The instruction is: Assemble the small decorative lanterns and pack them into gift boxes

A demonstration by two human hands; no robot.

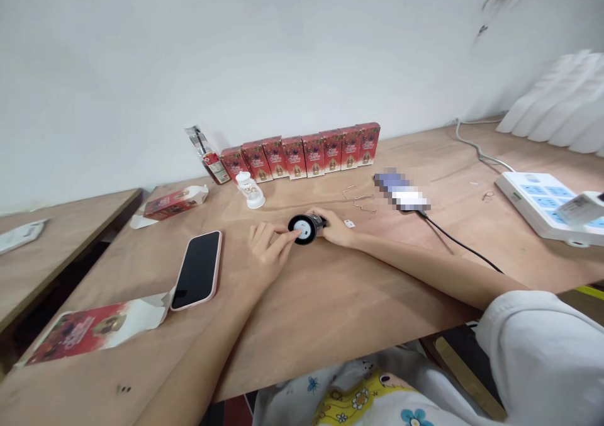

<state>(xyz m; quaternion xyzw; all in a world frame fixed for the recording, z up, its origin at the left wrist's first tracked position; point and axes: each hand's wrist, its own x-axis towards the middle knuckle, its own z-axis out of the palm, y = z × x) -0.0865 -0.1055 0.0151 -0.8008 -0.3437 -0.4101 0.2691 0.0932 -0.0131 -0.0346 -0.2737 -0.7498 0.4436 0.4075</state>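
Note:
My right hand is wrapped around a small black lantern, tilted so that its round base faces me. A pale disc with small dark marks sits inside the base's black rim. My left hand has its fingers curled, and its fingertips touch the left part of that disc. Whether they pinch anything small there is hidden. Behind my hands stands a white lantern, upright. A small white tag lies just beyond my right wrist.
Several red boxes stand in a row near the wall, beside a clear packet. Opened boxes and a pink-cased phone lie left. Right are thin wires, a cabled phone, a power strip and white foam sheets.

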